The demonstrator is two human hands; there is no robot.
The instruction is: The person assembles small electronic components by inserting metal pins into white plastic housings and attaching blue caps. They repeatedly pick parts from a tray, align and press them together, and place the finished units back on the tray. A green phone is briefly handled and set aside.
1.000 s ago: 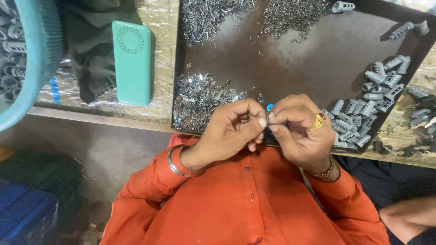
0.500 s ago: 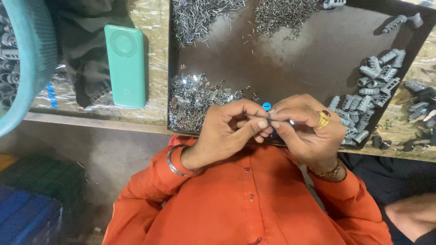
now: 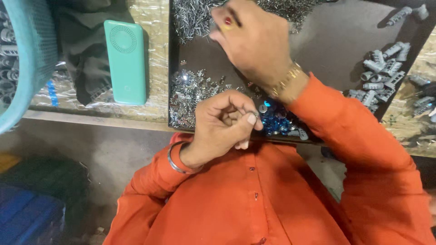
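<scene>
- Left hand (image 3: 225,124) sits near the body, thumb and forefinger pressed together on a tiny metal piece (image 3: 255,114), barely visible.
- Right hand (image 3: 254,43) reaches far over the dark tray (image 3: 327,41) towards the pin pile (image 3: 190,16); whether it holds anything, I cannot tell.
- That piece looks light, stiff and slippery; a fingertip pinch across its sides suits it.
- Blue caps (image 3: 274,120) lie just right of the left hand.

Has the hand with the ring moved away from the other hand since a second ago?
Yes. The right hand has left the left hand and gone up across the dark tray to the pile of thin metal pins at its far edge.
</scene>
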